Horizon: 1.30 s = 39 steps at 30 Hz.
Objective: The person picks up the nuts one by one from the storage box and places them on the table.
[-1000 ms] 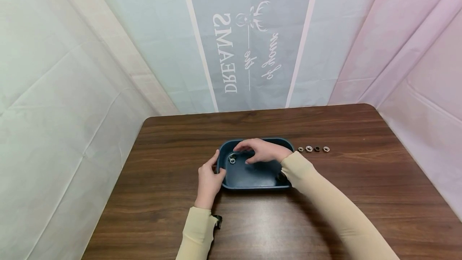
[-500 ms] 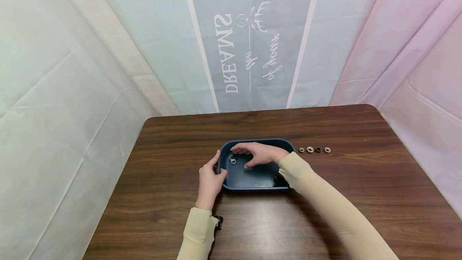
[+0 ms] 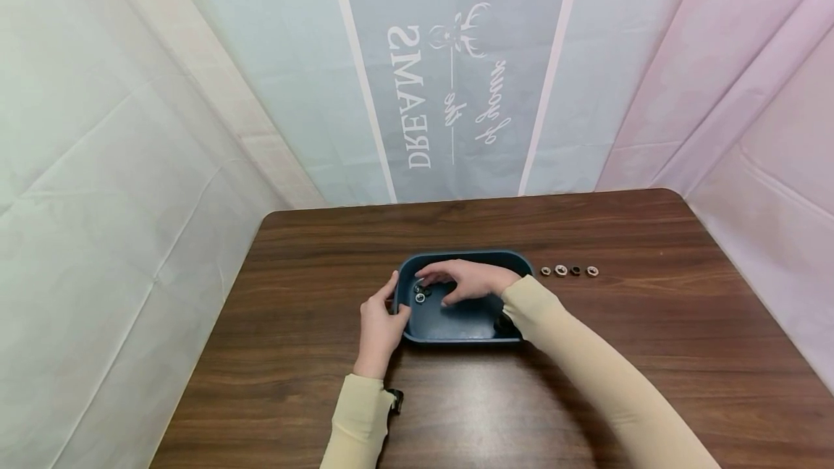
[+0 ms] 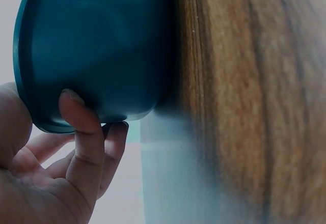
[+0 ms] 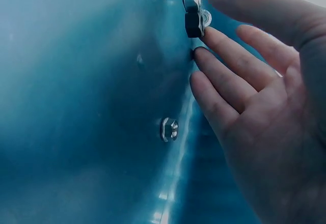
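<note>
The blue tray point(image 3: 456, 324) lies on the table, its left end gripped by my left hand point(image 3: 380, 324); in the left wrist view that hand's point(image 4: 76, 168) fingers and thumb curl around the tray's point(image 4: 97, 46) rim. My right hand point(image 3: 468, 279) reaches inside the tray, fingers spread and bent loosely. In the right wrist view a silver nut point(image 5: 191, 0) and a black nut point(image 5: 194, 24) lie by the fingertips of the right hand point(image 5: 254, 86), nothing between thumb and fingers. Another silver nut point(image 5: 169, 130) sits apart on the tray floor.
To the right of the tray, several small nuts stand in a row on the wooden table point(image 3: 313, 273), among them a silver one point(image 3: 561, 271) and a black one point(image 3: 575, 271). Fabric curtains point(image 3: 260, 56) hang behind and beside the table.
My right hand has shifted slightly left and toward me inside the tray, and the nuts near its fingers have spread apart a little. My left hand keeps its grip.
</note>
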Tool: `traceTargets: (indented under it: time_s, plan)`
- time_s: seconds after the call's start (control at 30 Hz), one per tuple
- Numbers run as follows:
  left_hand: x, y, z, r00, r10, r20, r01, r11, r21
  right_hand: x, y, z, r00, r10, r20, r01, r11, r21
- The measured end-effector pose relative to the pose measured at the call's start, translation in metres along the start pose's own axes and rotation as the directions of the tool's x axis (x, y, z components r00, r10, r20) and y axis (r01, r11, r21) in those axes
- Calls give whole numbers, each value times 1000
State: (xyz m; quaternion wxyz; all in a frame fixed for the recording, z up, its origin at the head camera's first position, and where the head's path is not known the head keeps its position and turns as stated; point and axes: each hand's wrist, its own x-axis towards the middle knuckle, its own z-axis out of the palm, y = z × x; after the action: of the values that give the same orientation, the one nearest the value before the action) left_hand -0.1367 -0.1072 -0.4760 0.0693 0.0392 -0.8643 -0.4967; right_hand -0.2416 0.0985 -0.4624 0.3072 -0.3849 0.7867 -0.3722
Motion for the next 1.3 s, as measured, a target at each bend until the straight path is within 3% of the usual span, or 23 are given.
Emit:
traceTargets:
  time_s: [0.47,1.3]
  plan:
    - [0,0,0,1000,6,1,-6,1000,6,3,-1,4,998,-64,-15,63,997,-45]
    - [1,1,0,1000,12,10,-12,1000,3,10,7,11,997,-73,8,74,995,-69]
